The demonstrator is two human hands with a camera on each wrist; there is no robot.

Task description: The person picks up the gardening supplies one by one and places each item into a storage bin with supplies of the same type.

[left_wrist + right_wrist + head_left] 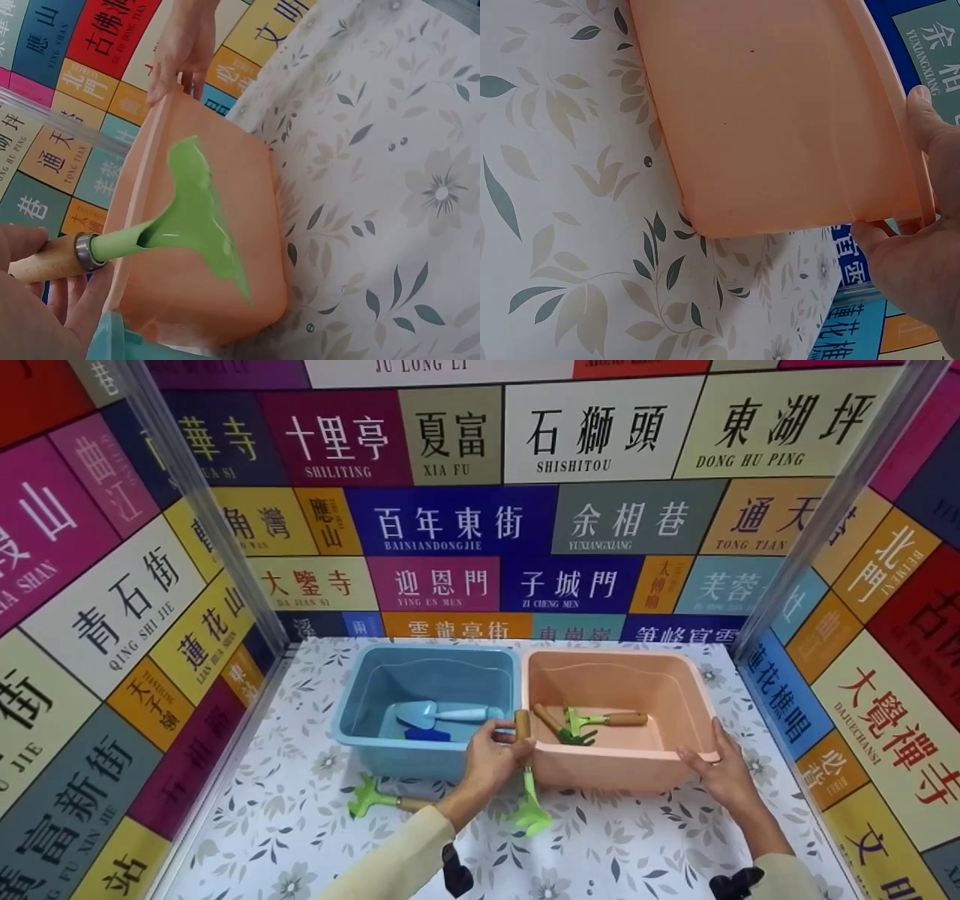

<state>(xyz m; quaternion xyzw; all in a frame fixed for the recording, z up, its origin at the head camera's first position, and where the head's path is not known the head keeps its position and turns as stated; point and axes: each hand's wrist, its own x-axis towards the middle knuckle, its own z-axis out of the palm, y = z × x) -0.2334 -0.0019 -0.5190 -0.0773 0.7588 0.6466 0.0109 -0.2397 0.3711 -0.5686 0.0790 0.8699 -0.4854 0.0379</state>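
Note:
My left hand (491,754) pinches the wooden handle of a small green garden rake (531,810), its head hanging down in front of where the two tubs meet. The left wrist view shows the green head (195,217) with a wavy edge, in front of the orange tub's wall. At the front right corner of the orange tub (600,769), my right hand (724,772) grips the rim, thumb over the edge. Inside that tub lie a green tool with a wooden handle (626,719) and a dark green hand fork (577,737).
Left of the orange tub stands a blue tub (420,757), holding a light blue trowel (416,714) and a dark blue piece (427,733). Another green rake (365,796) lies on the flowered tabletop (300,825) before it. Sign-covered walls (450,521) enclose the back and sides.

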